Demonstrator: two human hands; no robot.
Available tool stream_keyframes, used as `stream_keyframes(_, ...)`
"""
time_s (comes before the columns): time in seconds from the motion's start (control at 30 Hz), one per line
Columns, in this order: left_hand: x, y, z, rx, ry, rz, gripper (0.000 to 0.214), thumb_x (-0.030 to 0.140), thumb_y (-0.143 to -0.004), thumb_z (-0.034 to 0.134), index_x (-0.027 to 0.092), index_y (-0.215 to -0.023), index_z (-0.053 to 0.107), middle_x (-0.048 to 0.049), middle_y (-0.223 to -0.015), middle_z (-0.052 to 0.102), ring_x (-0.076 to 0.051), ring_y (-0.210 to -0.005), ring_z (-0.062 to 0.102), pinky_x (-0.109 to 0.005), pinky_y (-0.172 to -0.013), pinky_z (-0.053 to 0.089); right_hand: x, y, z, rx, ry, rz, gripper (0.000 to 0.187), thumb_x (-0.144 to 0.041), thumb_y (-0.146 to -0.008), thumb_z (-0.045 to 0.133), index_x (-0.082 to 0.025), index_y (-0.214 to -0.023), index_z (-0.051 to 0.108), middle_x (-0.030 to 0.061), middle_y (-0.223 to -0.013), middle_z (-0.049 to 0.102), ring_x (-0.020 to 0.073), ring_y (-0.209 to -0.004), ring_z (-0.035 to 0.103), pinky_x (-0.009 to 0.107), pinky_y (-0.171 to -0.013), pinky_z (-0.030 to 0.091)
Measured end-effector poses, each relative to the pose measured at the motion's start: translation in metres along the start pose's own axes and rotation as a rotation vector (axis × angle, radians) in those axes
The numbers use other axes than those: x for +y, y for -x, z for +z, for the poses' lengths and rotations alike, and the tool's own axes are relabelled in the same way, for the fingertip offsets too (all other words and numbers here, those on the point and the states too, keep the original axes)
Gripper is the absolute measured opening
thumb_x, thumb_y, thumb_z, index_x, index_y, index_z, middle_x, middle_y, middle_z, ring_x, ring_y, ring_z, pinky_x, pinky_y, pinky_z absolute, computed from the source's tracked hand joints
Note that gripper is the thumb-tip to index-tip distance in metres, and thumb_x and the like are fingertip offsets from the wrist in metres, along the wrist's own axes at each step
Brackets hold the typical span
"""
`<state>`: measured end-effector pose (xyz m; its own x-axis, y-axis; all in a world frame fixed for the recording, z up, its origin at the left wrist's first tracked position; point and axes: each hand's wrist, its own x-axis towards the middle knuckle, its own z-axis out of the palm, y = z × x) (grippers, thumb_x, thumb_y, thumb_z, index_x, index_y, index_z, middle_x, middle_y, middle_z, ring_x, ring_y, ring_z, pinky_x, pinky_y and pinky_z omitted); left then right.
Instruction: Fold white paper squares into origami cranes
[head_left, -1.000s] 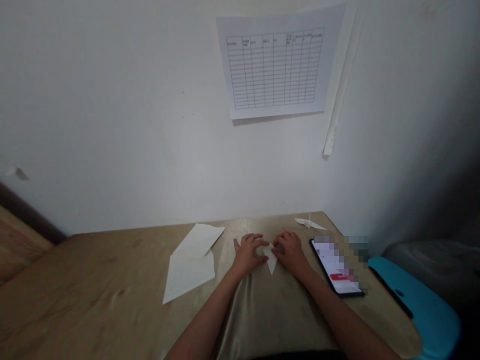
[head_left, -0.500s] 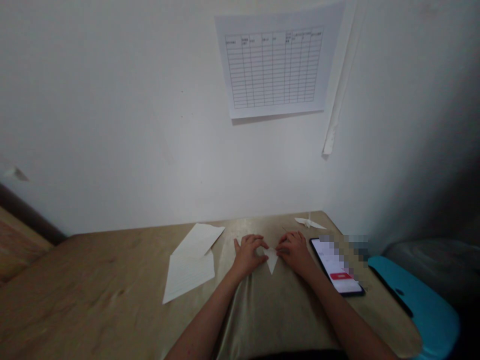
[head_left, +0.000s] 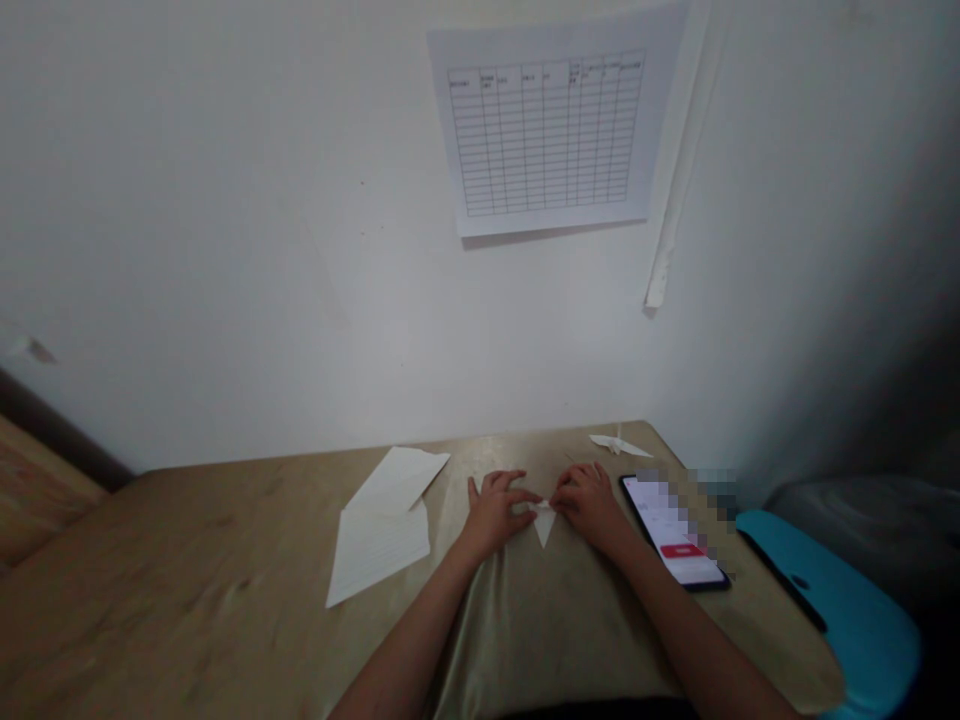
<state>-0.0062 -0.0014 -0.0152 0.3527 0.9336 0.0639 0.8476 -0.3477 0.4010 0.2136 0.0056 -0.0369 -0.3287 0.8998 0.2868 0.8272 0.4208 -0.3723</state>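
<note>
A small folded white paper piece (head_left: 544, 524) lies on the tan table (head_left: 225, 560), its point toward me. My left hand (head_left: 496, 512) rests on its left side, fingers curled and pinching its top edge. Pressed against its right side, my right hand (head_left: 590, 503) also has its fingertips pinched on the top edge. The upper part of the paper is hidden under my fingers.
Two white sheets (head_left: 384, 525) lie overlapped to the left of my hands. A phone (head_left: 675, 545) with a lit screen lies to the right, next to a blue object (head_left: 832, 610). A small folded paper figure (head_left: 619, 445) sits at the table's far right corner. A printed grid sheet (head_left: 547, 135) hangs on the wall.
My fingertips have drawn closer together over the top of the folded paper, and its pointed end now shows shorter below them. The hands stay in the same place.
</note>
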Motion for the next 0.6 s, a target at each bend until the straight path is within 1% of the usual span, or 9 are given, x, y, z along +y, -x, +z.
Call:
stream_keyframes(0.13, 0.001, 0.0, -0.002, -0.004, -0.025, 0.005, 0.029, 0.044, -0.086, 0.071, 0.05, -0.115, 0.069, 0.0064, -0.152, 0.047, -0.032, -0.142, 0.034, -0.077, -0.113, 0.003, -0.001, 0.002, 0.0, -0.01, 0.016, -0.01, 0.03, -0.021, -0.087, 0.062, -0.04, -0.104, 0.076, 0.0026, -0.115, 0.066, 0.0244, -0.12, 0.05, 0.056, -0.116, 0.016)
stream_keyframes(0.23, 0.003, 0.001, -0.003, -0.007, -0.054, 0.01, 0.026, 0.045, -0.087, 0.07, 0.05, -0.112, 0.07, 0.0061, -0.152, 0.048, -0.032, -0.142, 0.034, -0.076, -0.114, 0.003, -0.003, 0.003, 0.001, -0.03, 0.028, -0.011, 0.031, -0.021, -0.088, 0.062, -0.043, -0.106, 0.075, 0.0028, -0.114, 0.065, 0.0252, -0.121, 0.049, 0.058, -0.116, 0.014)
stream_keyframes(0.43, 0.004, 0.001, -0.005, 0.014, -0.096, 0.013, 0.025, 0.048, -0.087, 0.07, 0.052, -0.111, 0.071, 0.0042, -0.148, 0.051, -0.034, -0.141, 0.034, -0.077, -0.112, 0.0, -0.003, 0.001, -0.005, -0.061, 0.061, -0.021, 0.025, -0.025, -0.089, 0.062, -0.042, -0.101, 0.076, 0.0043, -0.112, 0.064, 0.0288, -0.124, 0.045, 0.064, -0.115, 0.01)
stream_keyframes(0.6, 0.004, 0.001, -0.008, 0.025, -0.097, 0.004, 0.026, 0.05, -0.085, 0.072, 0.053, -0.11, 0.071, 0.002, -0.139, 0.056, -0.032, -0.138, 0.038, -0.077, -0.112, -0.001, -0.004, -0.001, -0.011, -0.077, 0.097, -0.014, 0.02, -0.025, -0.089, 0.063, -0.039, -0.095, 0.077, 0.0049, -0.111, 0.062, 0.0295, -0.124, 0.045, 0.065, -0.113, 0.013)
